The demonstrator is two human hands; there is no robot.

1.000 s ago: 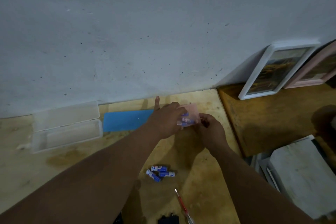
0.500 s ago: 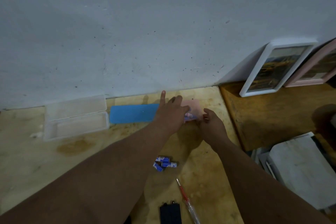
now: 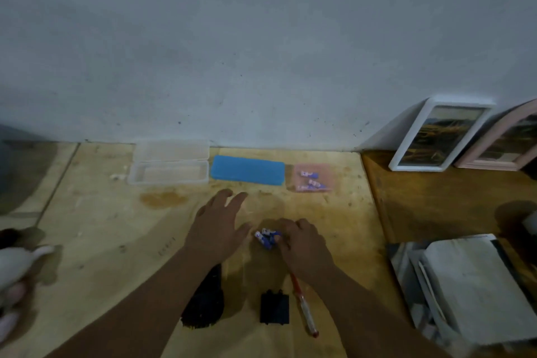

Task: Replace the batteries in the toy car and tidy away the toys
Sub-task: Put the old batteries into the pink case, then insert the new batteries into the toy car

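A small pile of blue-and-white batteries (image 3: 266,237) lies mid-table. My right hand (image 3: 302,241) curls over their right side, fingertips touching them. Just left of them my left hand (image 3: 218,227) hovers flat with its fingers spread and holds nothing. A pink case (image 3: 313,166) with several batteries in it sits by the wall. Under my left forearm lies a dark toy car (image 3: 205,308), partly hidden. A black battery cover (image 3: 274,309) and a red-handled screwdriver (image 3: 303,306) lie near the front.
A blue case (image 3: 247,169) and an open clear plastic box (image 3: 170,167) stand along the wall. Two picture frames (image 3: 436,136) lean at the right on a darker surface. A stack of papers (image 3: 476,285) fills the lower right. A white soft toy (image 3: 14,273) lies at the left edge.
Both hands let go of the pink case, which now rests by the wall, and drew back toward me to the loose batteries. The camera view tilted down and shifted left.
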